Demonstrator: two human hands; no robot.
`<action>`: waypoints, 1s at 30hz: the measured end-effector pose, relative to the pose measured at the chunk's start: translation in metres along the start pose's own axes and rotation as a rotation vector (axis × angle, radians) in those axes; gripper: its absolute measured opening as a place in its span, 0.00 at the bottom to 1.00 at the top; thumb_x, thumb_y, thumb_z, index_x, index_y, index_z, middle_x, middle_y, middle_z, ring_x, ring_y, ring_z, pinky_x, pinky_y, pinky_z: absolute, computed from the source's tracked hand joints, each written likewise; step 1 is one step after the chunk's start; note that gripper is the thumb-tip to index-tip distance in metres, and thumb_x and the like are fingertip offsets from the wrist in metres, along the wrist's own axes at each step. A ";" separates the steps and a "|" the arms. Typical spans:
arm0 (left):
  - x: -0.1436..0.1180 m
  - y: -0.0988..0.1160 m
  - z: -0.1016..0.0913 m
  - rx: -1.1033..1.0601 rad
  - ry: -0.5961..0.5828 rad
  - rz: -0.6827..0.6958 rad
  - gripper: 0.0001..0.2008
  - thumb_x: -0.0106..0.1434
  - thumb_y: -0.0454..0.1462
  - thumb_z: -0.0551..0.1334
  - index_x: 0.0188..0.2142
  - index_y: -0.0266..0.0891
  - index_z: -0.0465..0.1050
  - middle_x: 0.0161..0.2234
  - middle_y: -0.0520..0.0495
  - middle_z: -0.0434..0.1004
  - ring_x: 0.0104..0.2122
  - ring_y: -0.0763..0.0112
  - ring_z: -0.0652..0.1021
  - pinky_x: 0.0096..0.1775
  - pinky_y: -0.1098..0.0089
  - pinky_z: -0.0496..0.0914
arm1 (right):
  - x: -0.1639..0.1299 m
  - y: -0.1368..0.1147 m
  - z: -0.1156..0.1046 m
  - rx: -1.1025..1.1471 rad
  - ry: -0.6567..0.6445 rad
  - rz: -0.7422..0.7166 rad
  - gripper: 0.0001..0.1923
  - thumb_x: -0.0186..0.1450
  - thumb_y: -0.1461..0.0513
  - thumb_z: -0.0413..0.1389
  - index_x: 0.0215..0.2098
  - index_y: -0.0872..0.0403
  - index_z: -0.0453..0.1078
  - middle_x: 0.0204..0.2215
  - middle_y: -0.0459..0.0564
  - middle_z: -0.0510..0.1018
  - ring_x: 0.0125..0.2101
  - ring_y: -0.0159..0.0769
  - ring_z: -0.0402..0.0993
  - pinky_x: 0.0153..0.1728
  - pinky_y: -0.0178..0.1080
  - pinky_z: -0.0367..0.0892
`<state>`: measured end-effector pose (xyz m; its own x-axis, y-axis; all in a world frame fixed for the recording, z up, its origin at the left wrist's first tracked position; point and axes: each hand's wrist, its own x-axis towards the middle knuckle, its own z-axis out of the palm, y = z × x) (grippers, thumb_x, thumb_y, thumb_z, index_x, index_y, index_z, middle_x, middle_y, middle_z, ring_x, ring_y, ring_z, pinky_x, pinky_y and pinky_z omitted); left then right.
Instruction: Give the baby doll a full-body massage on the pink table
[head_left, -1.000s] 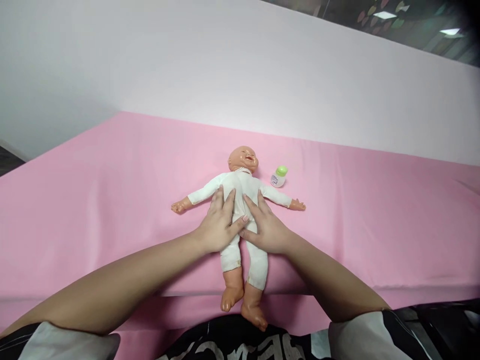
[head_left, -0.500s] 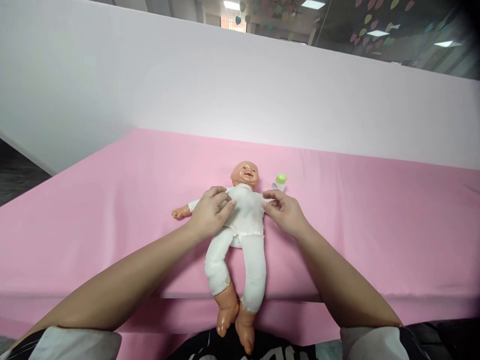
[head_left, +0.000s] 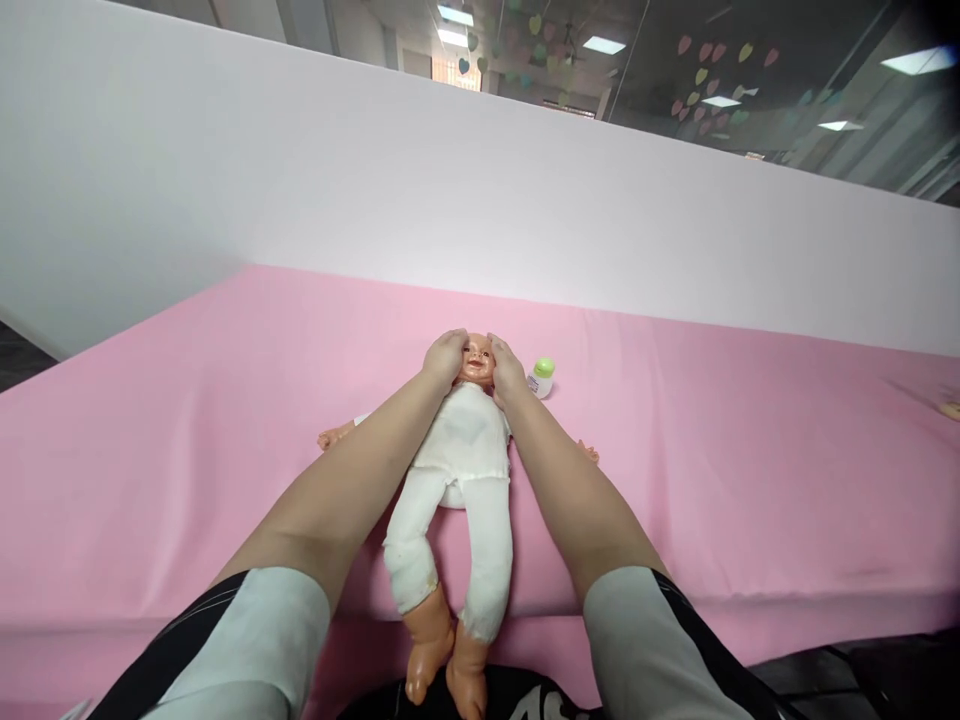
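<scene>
Doll work: I saw a plastic-headed baby doll in a soft white cloth suit lying face-up on the pink worktop. My left hand and right hand cupped its hard head, fingers curled on it; the limp, light body looked better supported underneath.

1 doll, 1 green-capped bottle, 2 hands, 1 pink cloth.

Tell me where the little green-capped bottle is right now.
In the head view, the green-capped bottle stands on the pink sheet just right of the doll's head, close beside the right hand.
</scene>
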<state>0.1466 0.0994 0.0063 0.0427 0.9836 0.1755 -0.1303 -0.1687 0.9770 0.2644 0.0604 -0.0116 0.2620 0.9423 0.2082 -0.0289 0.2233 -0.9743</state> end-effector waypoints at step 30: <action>-0.019 -0.020 -0.024 -0.343 -0.129 -0.085 0.37 0.53 0.44 0.74 0.62 0.37 0.74 0.56 0.37 0.80 0.57 0.47 0.82 0.63 0.46 0.75 | -0.014 0.004 -0.006 0.108 -0.044 0.032 0.39 0.66 0.50 0.64 0.72 0.48 0.64 0.69 0.52 0.74 0.66 0.46 0.75 0.69 0.53 0.72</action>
<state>0.1243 0.0855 -0.0197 0.1892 0.9732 0.1304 -0.4441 -0.0337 0.8954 0.2661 0.0463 -0.0194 0.2169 0.9589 0.1830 -0.1411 0.2163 -0.9661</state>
